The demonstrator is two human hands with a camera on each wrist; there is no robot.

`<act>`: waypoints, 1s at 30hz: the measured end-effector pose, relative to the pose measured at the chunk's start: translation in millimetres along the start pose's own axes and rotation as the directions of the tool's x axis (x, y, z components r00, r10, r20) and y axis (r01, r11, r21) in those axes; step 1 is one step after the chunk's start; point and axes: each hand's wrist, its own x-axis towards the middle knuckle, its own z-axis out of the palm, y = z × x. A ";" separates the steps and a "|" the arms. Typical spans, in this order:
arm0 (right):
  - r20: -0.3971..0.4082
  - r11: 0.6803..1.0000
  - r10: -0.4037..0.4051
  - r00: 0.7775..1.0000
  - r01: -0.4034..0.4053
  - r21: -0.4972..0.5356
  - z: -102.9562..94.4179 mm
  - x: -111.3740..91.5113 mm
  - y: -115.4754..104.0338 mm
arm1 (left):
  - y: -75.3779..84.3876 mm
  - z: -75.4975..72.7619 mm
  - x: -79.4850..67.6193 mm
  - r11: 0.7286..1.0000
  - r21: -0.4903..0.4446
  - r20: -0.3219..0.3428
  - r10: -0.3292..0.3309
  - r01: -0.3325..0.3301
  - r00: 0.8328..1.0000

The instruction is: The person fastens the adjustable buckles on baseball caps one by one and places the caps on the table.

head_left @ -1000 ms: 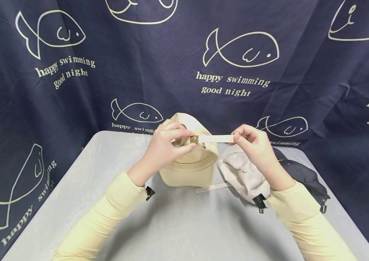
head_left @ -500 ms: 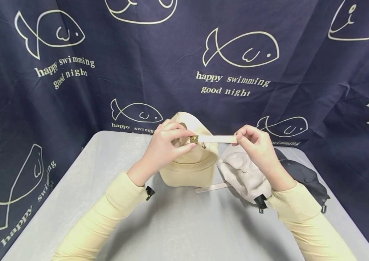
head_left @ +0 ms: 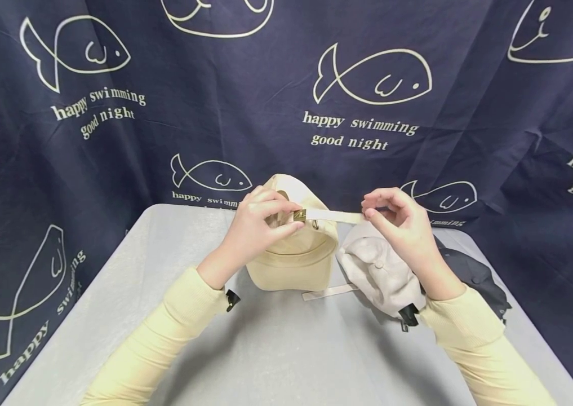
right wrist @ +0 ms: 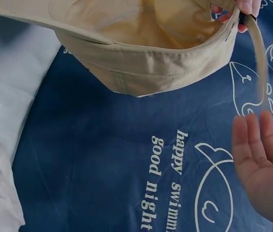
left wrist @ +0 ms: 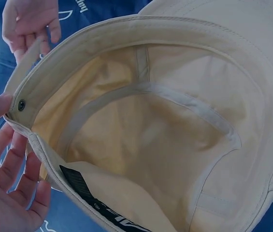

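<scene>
One rounded, stitched cloth cap (head_left: 293, 248)

I can't see all of the dark cap (head_left: 474, 273) behind the right sleeve (head_left: 484, 344), and the gold buckle (head_left: 300, 215) has a mark too small to read.

Whitish cap (head_left: 377, 270): on table (head_left: 266, 361) | dark cap (head_left: 474, 276): beside it, partly hidden | navy cloth (head_left: 245, 101) (fish-printed): behind
</scene>
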 end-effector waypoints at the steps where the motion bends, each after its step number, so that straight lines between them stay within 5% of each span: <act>1: -0.003 1.000 -0.017 1.000 0.017 -0.020 0.4 0.2 -0.6 | 0.0 0.0 0.0 1.000 0.000 0.002 0.003 -0.003 1.000; 7: 0.048 0.971 -0.151 0.987 0.157 -0.182 4.2 -1.5 -3.8 | -0.3 -0.3 -0.5 1.000 -0.002 0.011 0.008 -0.008 1.000; 13: 0.144 0.821 -0.316 0.938 0.347 -0.453 13.7 -1.3 -2.0 | 1.7 0.4 0.3 1.000 0.011 0.031 -0.003 0.003 1.000; 24: 0.278 0.682 -0.474 0.835 0.548 -0.483 32.5 1.7 2.8 | 4.9 5.2 1.1 1.000 0.008 0.054 0.013 -0.013 0.998; 30: 0.287 0.669 -0.503 0.815 0.577 -0.468 39.4 0.4 7.9 | 6.4 6.5 0.5 1.000 0.015 0.058 0.005 -0.006 0.998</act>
